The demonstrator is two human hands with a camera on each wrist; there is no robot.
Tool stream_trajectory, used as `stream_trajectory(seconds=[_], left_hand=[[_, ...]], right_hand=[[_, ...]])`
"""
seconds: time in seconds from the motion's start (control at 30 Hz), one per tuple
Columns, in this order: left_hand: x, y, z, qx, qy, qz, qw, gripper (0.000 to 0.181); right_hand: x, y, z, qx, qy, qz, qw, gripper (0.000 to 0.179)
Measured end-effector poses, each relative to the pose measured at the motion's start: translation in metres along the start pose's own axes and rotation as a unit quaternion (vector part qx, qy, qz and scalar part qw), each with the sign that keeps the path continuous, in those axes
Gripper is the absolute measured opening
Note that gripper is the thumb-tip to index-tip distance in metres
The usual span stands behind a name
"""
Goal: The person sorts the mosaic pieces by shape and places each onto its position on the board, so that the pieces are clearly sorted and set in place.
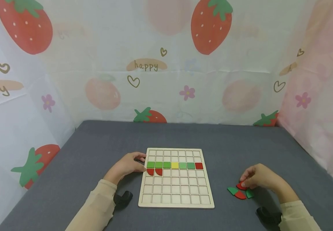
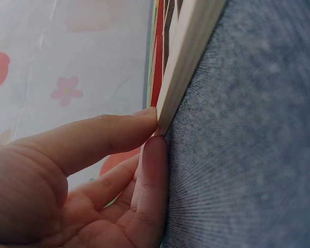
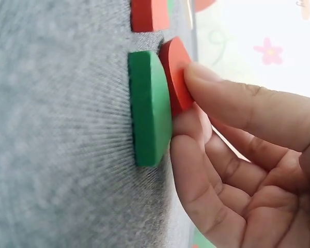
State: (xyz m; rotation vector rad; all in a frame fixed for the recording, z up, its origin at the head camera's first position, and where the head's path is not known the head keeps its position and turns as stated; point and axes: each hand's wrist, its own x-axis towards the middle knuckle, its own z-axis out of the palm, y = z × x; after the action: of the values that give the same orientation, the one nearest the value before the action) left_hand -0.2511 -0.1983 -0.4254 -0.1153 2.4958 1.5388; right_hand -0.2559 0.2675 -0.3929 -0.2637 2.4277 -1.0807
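Observation:
A square wooden grid board lies on the table. My left hand holds its left edge; in the left wrist view the thumb and a finger meet at the board's side. Right of the board, my right hand pinches a red quarter-circle tile between thumb and fingers. In the right wrist view this red tile is tilted behind a green tile. Close by lie another red tile, a green tile and a second green tile.
One board row holds square tiles: green, yellow and red. Below, two red quarter-circle tiles sit at the left. Dark grey cloth covers the table; strawberry-print curtains stand behind and at the sides.

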Motion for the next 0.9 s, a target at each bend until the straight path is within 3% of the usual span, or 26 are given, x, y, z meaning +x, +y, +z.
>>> stream_trajectory(seconds=[0.43, 0.9], left_hand=[[-0.001, 0.001, -0.001, 0.006, 0.003, -0.009, 0.9999, 0.059], [0.0, 0.0, 0.0, 0.009, 0.004, -0.008, 0.9999, 0.059]], right_hand=[[-0.002, -0.008, 0.001, 0.012, 0.077, 0.022, 0.9967, 0.021], [-0.003, -0.017, 0.009, 0.049, 0.076, -0.002, 0.9959, 0.022]])
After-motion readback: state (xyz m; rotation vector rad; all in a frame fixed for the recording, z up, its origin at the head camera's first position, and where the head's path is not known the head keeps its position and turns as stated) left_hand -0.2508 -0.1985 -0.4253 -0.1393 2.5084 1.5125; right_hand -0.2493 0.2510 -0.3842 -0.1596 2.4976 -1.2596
